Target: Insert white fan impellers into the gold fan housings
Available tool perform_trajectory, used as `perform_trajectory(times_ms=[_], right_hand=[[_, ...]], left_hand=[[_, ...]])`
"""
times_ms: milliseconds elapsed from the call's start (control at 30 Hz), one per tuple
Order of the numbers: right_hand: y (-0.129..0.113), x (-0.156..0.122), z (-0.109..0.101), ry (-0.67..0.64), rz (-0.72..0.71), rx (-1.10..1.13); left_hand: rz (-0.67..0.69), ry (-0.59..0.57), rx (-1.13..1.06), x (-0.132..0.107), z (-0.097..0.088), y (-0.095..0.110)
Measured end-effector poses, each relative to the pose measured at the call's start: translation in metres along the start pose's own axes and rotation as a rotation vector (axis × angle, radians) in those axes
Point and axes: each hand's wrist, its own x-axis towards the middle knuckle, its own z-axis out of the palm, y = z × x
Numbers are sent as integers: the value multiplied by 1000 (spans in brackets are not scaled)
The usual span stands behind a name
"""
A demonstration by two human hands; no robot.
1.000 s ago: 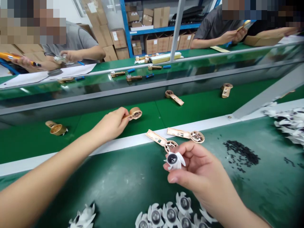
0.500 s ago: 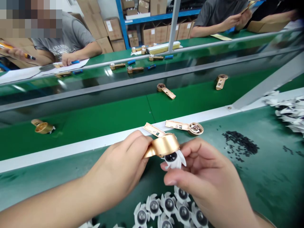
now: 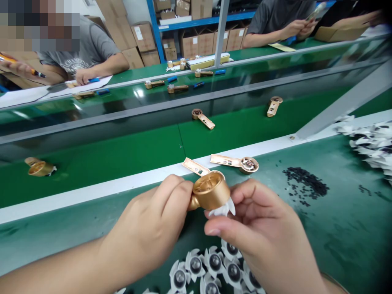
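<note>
My left hand [image 3: 153,216] is closed round the handle of a gold fan housing [image 3: 214,196], its round ring tilted so the spoked face shows. Beneath the ring a white fan blade [image 3: 223,208] pokes out, partly hidden by the housing. The fingers of my right hand [image 3: 260,228] are closed on that blade from the right and below. Just behind the ring lie two more gold pieces, an open housing half [image 3: 196,166] and another housing half [image 3: 248,164] with a motor in its ring. Several loose white fan blades [image 3: 194,264] with dark hubs lie below my hands.
A pile of small black parts [image 3: 306,181] lies at right, with a heap of white blades [image 3: 373,143] beyond it. Gold housings [image 3: 41,168] sit on the green belt [image 3: 147,151] past the white rail [image 3: 92,196]. A metal post [image 3: 343,98] slants at right; co-workers sit opposite.
The gold housing has tipped, so its spoked face now shows and the blade's dark hub is hidden below it. The housings on the near belt have shifted left.
</note>
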Motion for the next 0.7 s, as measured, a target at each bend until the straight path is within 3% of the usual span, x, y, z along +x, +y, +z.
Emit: perform_trajectory(times_ms=[200,300,500,700], right_hand=[[-6,0,4,3,145,112],[-5,0,5,14,116,143],[-3,2,2,-16,136,113],[-2,11,-3,-62,116,157]], left_hand=[[-156,-135,-281,-1,0,3],[-193,-169,-329,-1,0,4],[-35,-40,-85,-4,6,3],[97,-16,13,-5,11,1]])
